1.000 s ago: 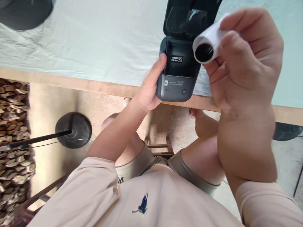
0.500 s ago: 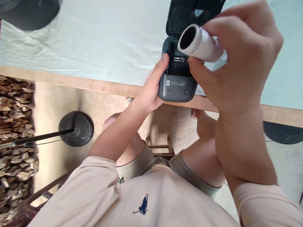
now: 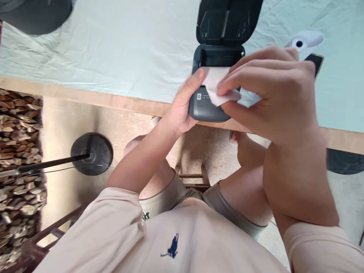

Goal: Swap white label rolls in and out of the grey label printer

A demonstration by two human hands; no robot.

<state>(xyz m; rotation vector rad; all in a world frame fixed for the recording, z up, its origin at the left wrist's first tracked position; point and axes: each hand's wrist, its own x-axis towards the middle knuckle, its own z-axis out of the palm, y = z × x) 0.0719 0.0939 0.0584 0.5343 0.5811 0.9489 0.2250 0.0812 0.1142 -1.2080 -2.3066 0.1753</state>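
Printer, dark grey, lid up, white paper across its opening.

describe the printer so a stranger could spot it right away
Start at the pale green cloth over the table, then follow its near edge to where both hands meet. The printer is the dark grey box there, held by the left hand. Unlike the white roll and phone nearby, its lid stands open.

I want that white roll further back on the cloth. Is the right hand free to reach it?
Probably not at once: the right hand is pinching the white paper over the printer. The white roll lies just beyond it on the cloth, with nothing between.
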